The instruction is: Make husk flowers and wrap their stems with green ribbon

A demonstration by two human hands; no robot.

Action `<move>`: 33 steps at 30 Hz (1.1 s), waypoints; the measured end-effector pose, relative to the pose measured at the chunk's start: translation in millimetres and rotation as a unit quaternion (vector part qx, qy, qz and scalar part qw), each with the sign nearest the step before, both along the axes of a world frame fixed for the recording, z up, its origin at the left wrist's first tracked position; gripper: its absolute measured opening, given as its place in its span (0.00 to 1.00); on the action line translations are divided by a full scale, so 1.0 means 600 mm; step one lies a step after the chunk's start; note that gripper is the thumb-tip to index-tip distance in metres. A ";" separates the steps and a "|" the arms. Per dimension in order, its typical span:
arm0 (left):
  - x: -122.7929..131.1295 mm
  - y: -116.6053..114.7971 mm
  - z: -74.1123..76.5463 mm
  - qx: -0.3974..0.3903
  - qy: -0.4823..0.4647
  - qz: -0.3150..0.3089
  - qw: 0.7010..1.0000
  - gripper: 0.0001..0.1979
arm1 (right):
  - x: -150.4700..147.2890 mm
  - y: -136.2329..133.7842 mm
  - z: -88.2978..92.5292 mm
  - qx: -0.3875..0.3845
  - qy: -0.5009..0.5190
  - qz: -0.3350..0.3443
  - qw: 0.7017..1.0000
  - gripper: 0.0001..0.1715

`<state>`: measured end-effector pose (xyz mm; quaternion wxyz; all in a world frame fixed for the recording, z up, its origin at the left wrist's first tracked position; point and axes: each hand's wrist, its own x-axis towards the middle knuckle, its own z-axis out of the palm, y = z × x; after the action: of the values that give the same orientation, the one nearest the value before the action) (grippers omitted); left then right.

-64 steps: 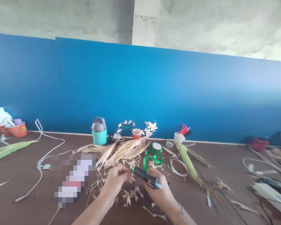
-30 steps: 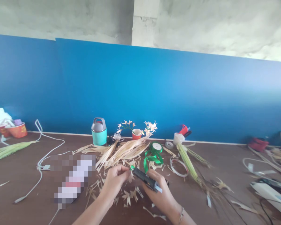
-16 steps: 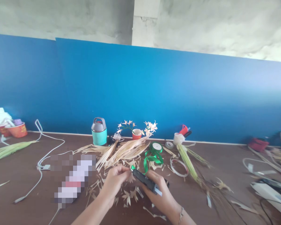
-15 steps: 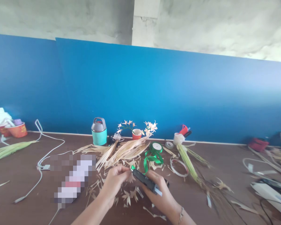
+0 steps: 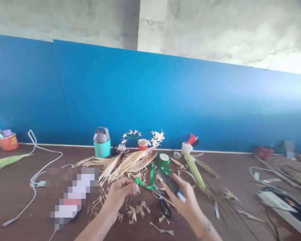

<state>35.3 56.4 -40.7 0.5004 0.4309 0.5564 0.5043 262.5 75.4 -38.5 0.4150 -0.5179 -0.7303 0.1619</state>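
My left hand (image 5: 119,195) is closed in a pinch at the loose end of a green ribbon (image 5: 146,186). Just under its fingertips shows a small pale husk flower (image 5: 136,190); whether it is held too is unclear. The ribbon runs back to its spool (image 5: 163,158). My right hand (image 5: 187,197) grips a dark glue gun (image 5: 168,180), with a pale glue stick poking out of its rear. The gun is apart from the left fingers. Below it lie scissors (image 5: 165,208) with dark handles, beside several cut husk flowers (image 5: 132,214).
Dried husks (image 5: 132,162) are heaped behind my hands. Farther back stand a turquoise flask (image 5: 102,147) and a red paper cup (image 5: 142,145) near husk flowers on stems. Green stalks (image 5: 197,172) lie at right, a white cable (image 5: 35,180) at left. A blue partition (image 5: 150,97) borders the table.
The glue gun has moved right and up, away from my left fingertips. The scissors and the stretch of ribbon at the left hand are now uncovered. The view has shifted slightly right.
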 end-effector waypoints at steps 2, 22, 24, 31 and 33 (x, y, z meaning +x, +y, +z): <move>-0.001 0.003 -0.004 -0.001 0.006 0.013 1.000 0.10 | 0.042 0.015 0.009 -0.043 -0.135 -0.107 0.984 0.13; 0.007 -0.004 0.009 -0.003 -0.037 -0.033 0.999 0.08 | -0.099 0.039 0.005 -0.174 0.101 0.180 0.963 0.22; 0.005 -0.003 0.007 0.007 -0.040 -0.034 0.999 0.08 | -0.114 0.044 -0.009 -0.201 0.142 0.202 0.948 0.19; 0.005 0.003 -0.002 0.017 0.020 -0.003 1.000 0.09 | -0.108 0.031 -0.011 -0.212 0.157 0.138 0.955 0.12; 0.005 0.004 -0.004 0.033 0.077 0.015 0.996 0.09 | -0.108 0.026 -0.010 -0.203 0.153 0.139 0.957 0.13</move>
<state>38.5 58.6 -43.1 0.4333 0.4764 0.5830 0.4953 197.6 91.1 -44.4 0.3808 -0.4542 -0.6746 0.4401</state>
